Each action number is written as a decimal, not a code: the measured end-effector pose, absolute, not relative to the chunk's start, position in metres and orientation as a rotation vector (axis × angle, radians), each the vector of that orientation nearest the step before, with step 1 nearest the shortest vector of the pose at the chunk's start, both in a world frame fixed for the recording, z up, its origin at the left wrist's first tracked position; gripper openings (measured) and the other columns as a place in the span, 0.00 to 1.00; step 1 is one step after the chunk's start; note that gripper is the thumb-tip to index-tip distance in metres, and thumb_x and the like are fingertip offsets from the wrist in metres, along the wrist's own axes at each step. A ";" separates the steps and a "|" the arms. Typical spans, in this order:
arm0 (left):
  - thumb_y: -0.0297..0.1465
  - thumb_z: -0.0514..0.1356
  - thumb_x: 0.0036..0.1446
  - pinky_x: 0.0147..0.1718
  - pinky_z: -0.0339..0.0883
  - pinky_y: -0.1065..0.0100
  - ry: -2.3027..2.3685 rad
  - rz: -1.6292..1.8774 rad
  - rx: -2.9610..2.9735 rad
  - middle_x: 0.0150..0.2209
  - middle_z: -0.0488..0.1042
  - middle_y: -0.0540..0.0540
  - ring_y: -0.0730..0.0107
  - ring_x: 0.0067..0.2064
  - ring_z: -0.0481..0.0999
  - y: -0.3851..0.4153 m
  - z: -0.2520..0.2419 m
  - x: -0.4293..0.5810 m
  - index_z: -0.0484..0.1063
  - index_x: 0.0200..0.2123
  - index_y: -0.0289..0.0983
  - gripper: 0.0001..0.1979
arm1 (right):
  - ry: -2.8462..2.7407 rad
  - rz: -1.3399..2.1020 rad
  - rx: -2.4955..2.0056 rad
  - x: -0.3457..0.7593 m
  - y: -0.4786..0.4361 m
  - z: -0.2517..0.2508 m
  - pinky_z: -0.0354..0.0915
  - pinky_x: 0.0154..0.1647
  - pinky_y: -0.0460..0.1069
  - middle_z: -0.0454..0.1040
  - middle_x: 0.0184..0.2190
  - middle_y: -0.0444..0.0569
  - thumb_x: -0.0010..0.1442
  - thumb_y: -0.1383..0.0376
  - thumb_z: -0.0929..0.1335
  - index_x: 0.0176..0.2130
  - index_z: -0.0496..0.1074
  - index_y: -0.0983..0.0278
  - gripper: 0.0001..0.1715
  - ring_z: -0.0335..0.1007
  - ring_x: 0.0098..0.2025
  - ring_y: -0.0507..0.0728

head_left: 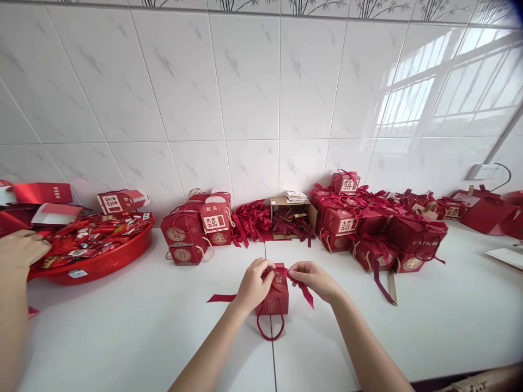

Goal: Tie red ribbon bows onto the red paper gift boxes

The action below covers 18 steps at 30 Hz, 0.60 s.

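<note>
A small red gift box (270, 305) stands on the white table in front of me, its dark red rope handle (271, 338) hanging down toward me. Across its top runs a red ribbon (306, 294), with one tail lying out to the left and another drooping at the right. My left hand (258, 280) pinches the ribbon over the box top. Just to the right, my right hand (312, 277) grips the ribbon between thumb and fingers. The fingers partly cover the part of the ribbon between them.
At the left, another person's hand (24, 247) reaches to a red basket (122, 256) of wrapped sweets. Stacked red boxes (186, 234), a ribbon pile (255, 218) and an open carton (278, 201) line the wall. More ribboned boxes (417, 239) stand at the right.
</note>
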<state>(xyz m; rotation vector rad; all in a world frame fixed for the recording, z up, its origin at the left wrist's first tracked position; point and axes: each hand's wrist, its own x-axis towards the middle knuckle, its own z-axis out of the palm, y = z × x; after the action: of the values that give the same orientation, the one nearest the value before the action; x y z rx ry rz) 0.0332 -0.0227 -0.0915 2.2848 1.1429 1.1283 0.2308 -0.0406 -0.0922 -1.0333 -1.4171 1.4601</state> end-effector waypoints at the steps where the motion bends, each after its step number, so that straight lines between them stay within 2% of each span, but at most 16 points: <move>1: 0.24 0.51 0.56 0.38 0.66 0.64 1.140 1.130 2.291 0.34 0.71 0.47 0.65 0.38 0.71 -0.023 -0.091 0.033 0.68 0.33 0.40 0.08 | -1.410 1.456 -1.025 0.229 -0.041 -0.091 0.55 0.26 0.45 0.67 0.22 0.43 0.50 0.53 0.71 0.28 0.71 0.66 0.18 0.60 0.24 0.49; 7: 0.23 0.49 0.58 0.44 0.61 0.61 1.145 1.125 2.345 0.36 0.74 0.47 0.65 0.39 0.72 -0.025 -0.089 0.035 0.70 0.37 0.41 0.12 | -1.409 1.408 -0.995 0.221 -0.041 -0.086 0.51 0.24 0.45 0.63 0.21 0.40 0.51 0.54 0.70 0.28 0.71 0.66 0.17 0.53 0.22 0.47; 11: 0.26 0.50 0.59 0.46 0.58 0.59 1.191 1.164 2.356 0.35 0.76 0.49 0.65 0.39 0.73 -0.026 -0.090 0.037 0.70 0.37 0.41 0.11 | -1.452 1.338 -0.991 0.215 -0.040 -0.091 0.56 0.27 0.46 0.67 0.24 0.44 0.50 0.52 0.71 0.31 0.73 0.66 0.19 0.58 0.25 0.49; 15: 0.31 0.50 0.61 0.44 0.57 0.58 1.277 1.280 2.320 0.32 0.76 0.48 0.66 0.34 0.73 -0.025 -0.094 0.038 0.69 0.33 0.39 0.08 | -1.485 1.148 -1.049 0.206 -0.036 -0.098 0.60 0.27 0.47 0.66 0.22 0.43 0.51 0.51 0.69 0.38 0.74 0.65 0.21 0.61 0.25 0.51; 18: 0.32 0.52 0.60 0.42 0.59 0.60 1.301 1.382 2.302 0.32 0.75 0.48 0.65 0.34 0.73 -0.024 -0.095 0.038 0.69 0.33 0.39 0.07 | -1.499 1.081 -1.057 0.197 -0.032 -0.099 0.61 0.29 0.47 0.67 0.21 0.42 0.53 0.53 0.68 0.38 0.74 0.64 0.19 0.63 0.25 0.51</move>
<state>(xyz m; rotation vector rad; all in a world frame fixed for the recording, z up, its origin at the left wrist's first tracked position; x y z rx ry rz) 0.0376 -0.0239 -0.0953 2.3019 1.3012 1.3823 0.1974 -0.0321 -0.0993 -1.0573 -1.4992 1.0807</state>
